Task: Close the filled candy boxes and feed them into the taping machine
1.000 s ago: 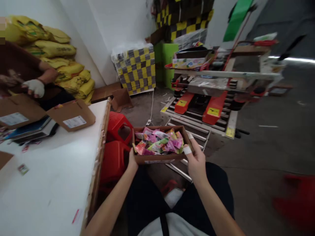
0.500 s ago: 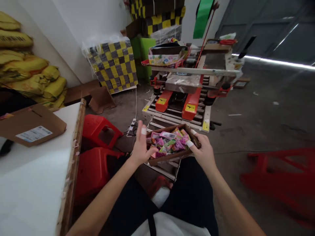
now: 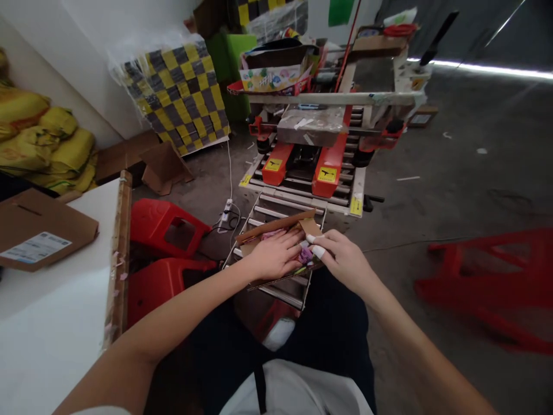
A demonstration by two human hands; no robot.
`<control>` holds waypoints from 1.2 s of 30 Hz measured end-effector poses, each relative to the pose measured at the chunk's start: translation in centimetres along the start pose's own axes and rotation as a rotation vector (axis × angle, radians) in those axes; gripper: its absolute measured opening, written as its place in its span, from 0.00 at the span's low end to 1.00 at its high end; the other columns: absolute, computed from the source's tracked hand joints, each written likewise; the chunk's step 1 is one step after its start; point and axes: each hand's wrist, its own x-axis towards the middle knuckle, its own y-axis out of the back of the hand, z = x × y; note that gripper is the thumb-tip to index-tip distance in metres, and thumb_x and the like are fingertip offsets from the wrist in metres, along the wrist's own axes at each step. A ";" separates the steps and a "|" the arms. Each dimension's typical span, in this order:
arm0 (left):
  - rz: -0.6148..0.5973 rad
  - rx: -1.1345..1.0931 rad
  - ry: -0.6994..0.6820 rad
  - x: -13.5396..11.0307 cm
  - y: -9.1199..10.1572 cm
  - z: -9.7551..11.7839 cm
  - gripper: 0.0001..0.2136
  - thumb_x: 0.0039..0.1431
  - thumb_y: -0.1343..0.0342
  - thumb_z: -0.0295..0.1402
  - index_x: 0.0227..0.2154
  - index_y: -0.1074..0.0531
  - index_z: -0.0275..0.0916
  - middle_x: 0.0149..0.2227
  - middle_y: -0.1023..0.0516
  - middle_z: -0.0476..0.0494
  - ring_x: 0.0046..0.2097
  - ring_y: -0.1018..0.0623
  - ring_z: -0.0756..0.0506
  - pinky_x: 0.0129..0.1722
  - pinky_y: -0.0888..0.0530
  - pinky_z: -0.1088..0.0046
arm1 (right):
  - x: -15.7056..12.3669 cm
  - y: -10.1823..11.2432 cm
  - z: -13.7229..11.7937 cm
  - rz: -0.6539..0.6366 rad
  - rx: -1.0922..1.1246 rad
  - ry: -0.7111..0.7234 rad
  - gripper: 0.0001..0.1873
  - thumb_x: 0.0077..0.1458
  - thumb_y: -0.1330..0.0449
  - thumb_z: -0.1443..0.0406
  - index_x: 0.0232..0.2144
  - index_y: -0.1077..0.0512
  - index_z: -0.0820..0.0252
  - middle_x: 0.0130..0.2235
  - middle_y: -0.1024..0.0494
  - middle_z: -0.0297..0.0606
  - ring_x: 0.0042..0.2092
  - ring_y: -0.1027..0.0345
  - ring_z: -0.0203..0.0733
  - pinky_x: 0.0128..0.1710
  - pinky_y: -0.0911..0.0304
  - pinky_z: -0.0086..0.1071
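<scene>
Moved: left hand (image 3: 273,257) now lies flat on the sachets (image 3: 306,255) | Box (image 3: 276,226) rests on roller conveyor (image 3: 283,208) | right hand (image 3: 341,260) pinches its flap | Step: closing; next, fold flaps.

A carton-sealing machine (image 3: 317,138) with red guards and roller conveyor stands at upper centre; a yellow-and-grey checkered wrapped stack (image 3: 179,98) sits upper left; yellow sacks (image 3: 41,144) pile at far left; red plastic stools (image 3: 166,227) crowd beside a white table (image 3: 47,323) bearing a labelled cardboard flap (image 3: 41,230).
</scene>
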 end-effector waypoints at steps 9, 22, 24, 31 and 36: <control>0.052 -0.515 0.079 0.4 -0.2 -2.2 0.20 0.65 0.64 0.33 0.52 0.31 0.42 0.60 0.34 0.46 0.63 0.39 0.45 0.64 0.44 0.60 | 3.7 -0.8 -1.3 -0.190 -0.438 -0.151 0.14 0.62 0.53 0.65 0.37 0.28 0.58 0.39 0.24 0.39 0.41 0.32 0.41 0.37 0.46 0.33; 0.382 0.045 0.320 -3.4 -0.2 3.7 0.10 0.61 0.51 0.29 0.44 0.30 0.37 0.47 0.26 0.37 0.50 0.27 0.41 0.49 0.27 0.60 | 4.5 -3.1 -2.7 -0.103 -0.643 -0.169 0.16 0.59 0.57 0.71 0.38 0.29 0.69 0.39 0.24 0.53 0.42 0.31 0.51 0.43 0.53 0.40; 0.383 0.072 0.336 -4.1 -1.8 4.5 0.13 0.62 0.51 0.32 0.47 0.32 0.36 0.47 0.26 0.36 0.48 0.26 0.40 0.48 0.27 0.61 | 4.7 -3.3 -2.7 -0.110 -0.653 -0.154 0.16 0.59 0.57 0.72 0.38 0.29 0.70 0.39 0.24 0.55 0.42 0.32 0.52 0.44 0.52 0.40; 0.240 0.107 0.421 -3.2 -2.5 5.0 0.26 0.52 0.40 0.39 0.51 0.36 0.30 0.49 0.28 0.31 0.49 0.28 0.35 0.48 0.29 0.58 | 5.6 -3.9 -2.9 -0.140 -0.671 -0.089 0.16 0.57 0.56 0.74 0.35 0.28 0.74 0.36 0.24 0.59 0.39 0.31 0.52 0.43 0.51 0.42; 0.223 0.115 0.439 -2.8 -2.1 4.8 0.22 0.51 0.41 0.39 0.46 0.33 0.31 0.46 0.28 0.31 0.47 0.28 0.36 0.47 0.30 0.59 | 4.3 -3.9 -2.6 -0.048 -0.664 -0.044 0.18 0.60 0.57 0.70 0.40 0.28 0.70 0.41 0.25 0.55 0.44 0.34 0.52 0.45 0.49 0.41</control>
